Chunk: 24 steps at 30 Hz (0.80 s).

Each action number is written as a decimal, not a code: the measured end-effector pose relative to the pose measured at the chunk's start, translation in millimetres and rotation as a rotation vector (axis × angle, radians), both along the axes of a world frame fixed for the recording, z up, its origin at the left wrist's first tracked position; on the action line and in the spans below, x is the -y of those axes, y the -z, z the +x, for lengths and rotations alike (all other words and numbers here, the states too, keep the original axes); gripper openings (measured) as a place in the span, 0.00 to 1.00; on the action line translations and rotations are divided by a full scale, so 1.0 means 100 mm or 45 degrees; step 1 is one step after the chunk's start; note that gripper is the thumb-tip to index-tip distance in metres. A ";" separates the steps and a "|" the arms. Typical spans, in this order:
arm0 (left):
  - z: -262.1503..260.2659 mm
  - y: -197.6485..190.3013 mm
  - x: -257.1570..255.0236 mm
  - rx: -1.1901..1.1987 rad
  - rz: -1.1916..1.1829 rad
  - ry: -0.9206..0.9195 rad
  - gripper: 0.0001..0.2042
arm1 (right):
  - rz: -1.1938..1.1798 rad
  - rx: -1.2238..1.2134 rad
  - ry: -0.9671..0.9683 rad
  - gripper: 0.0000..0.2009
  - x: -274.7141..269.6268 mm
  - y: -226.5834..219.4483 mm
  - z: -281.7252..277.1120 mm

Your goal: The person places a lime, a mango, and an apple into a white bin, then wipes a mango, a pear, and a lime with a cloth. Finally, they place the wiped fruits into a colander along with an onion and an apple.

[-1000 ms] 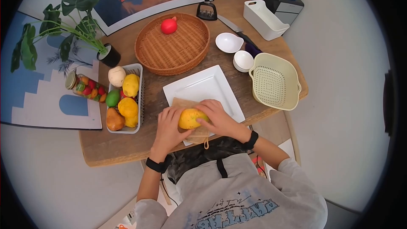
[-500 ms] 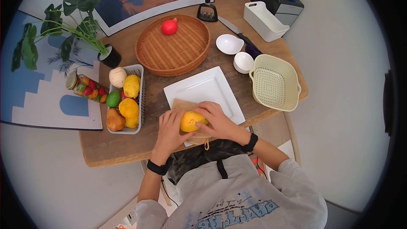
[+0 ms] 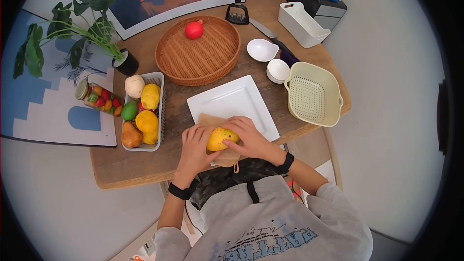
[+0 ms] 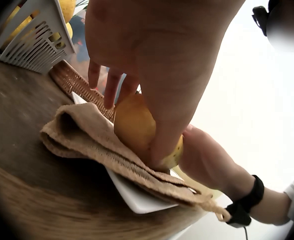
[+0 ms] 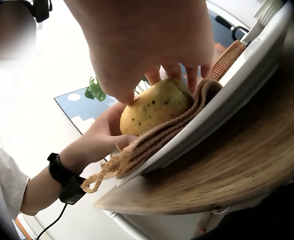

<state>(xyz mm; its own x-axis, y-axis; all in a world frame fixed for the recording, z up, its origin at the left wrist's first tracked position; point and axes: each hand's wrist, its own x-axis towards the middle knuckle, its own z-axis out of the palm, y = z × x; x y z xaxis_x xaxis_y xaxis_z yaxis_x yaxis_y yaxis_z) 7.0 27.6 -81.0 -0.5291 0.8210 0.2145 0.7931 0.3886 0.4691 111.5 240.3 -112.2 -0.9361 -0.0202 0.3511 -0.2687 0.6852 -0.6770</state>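
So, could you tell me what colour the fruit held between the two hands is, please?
The fruit is yellow with small dark speckles, clearest in the right wrist view.

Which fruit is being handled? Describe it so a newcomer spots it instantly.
Start at the white square plate mid-table; a tan cloth drapes its near edge. On that cloth sits a yellow mango, held between the left hand and right hand. Unlike the fruit in the white crate, it is dark-speckled and lies alone.

wicker tray [image 3: 198,58] holds red fruit [image 3: 194,30]; colander [image 3: 313,93] right | jar [image 3: 98,99], perhaps sweets; knife [image 3: 270,35]
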 end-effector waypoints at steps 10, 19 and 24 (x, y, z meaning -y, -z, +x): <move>0.07 -0.02 0.02 -0.053 0.035 -0.017 0.37 | -0.087 0.047 0.066 0.28 0.00 0.06 0.08; -0.04 -0.01 0.00 0.016 0.031 0.018 0.37 | 0.026 -0.063 0.074 0.28 0.03 -0.06 0.09; -0.05 -0.01 -0.01 0.004 0.036 0.011 0.36 | -0.016 -0.007 0.070 0.28 0.01 -0.01 0.09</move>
<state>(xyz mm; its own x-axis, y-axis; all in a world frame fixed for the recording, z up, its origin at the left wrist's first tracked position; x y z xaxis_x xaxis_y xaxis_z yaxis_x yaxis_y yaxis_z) 2.0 28.5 -79.5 -0.5227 0.8192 0.2362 0.7950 0.3682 0.4821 120.6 239.4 -111.4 -0.9338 0.0355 0.3559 -0.2345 0.6906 -0.6841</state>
